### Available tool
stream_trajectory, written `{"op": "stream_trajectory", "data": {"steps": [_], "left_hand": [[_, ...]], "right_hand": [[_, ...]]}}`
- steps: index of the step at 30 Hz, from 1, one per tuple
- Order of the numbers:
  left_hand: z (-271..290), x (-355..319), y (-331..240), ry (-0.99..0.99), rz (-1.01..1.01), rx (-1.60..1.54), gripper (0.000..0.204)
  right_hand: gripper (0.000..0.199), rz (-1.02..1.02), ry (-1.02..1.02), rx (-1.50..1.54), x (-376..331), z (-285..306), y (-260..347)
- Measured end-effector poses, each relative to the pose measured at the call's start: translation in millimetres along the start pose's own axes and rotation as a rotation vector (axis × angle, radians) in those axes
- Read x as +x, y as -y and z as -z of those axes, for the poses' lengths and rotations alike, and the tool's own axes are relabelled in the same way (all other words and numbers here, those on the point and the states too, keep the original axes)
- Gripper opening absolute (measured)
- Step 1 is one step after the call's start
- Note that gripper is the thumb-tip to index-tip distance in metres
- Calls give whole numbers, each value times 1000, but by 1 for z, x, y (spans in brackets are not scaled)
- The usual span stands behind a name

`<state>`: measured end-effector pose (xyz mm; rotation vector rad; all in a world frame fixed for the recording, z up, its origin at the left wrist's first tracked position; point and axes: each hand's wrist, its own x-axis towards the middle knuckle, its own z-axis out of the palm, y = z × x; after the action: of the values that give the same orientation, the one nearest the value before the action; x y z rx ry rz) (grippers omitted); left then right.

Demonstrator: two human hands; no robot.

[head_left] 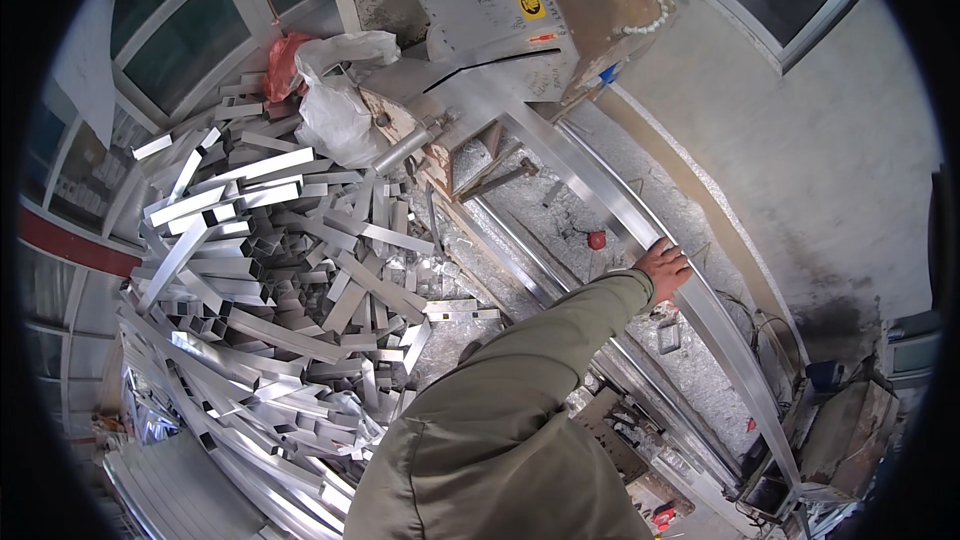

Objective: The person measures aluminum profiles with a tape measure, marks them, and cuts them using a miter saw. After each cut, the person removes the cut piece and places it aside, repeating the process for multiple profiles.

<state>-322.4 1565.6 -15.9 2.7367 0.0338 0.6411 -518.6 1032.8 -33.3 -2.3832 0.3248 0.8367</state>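
From the lower middle my left arm, in an olive-green sleeve, reaches up and to the right. My left hand (663, 272) is closed over a long silver metal profile (725, 350), its fingers lying across the bar's width. This profile runs from a machine with a grey sheet-metal guard (500, 15) at the top down to the lower right. Below the hand, long metal rails (660, 395) run roughly alongside the profile. My right hand is out of view.
A large heap of short cut metal profiles (300, 270) fills the left side. White and red plastic bags (345, 110) lie behind it. A red round object (597, 240) sits among the metal chips. Cables and a worn metal box (850, 430) are at the lower right, beside a plastered wall (800, 170).
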Motion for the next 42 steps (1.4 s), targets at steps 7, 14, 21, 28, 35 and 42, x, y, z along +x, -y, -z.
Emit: {"op": "stream_trajectory", "data": {"steps": [7, 14, 21, 28, 35, 42], "left_hand": [[-23, 14, -19, -24, -61, -15, 65], [-22, 28, -40, 204, 68, 369, 82], [-38, 44, -63, 398, 129, 551, 88], [-38, 43, -70, 438, 184, 550, 93], [-40, 45, -73, 434, 169, 524, 95], [-46, 44, -67, 417, 154, 554, 96]], "right_hand": [[37, -217, -169, 203, -50, 8, -88], [41, -249, -489, 96, -10, 12, -166], [49, -363, -519, -27, 11, 20, -189], [42, -106, -372, -204, 0, 25, -200], [45, -283, -320, 4, 23, 34, -201], [56, -229, -428, 246, 28, 27, -244]]}}
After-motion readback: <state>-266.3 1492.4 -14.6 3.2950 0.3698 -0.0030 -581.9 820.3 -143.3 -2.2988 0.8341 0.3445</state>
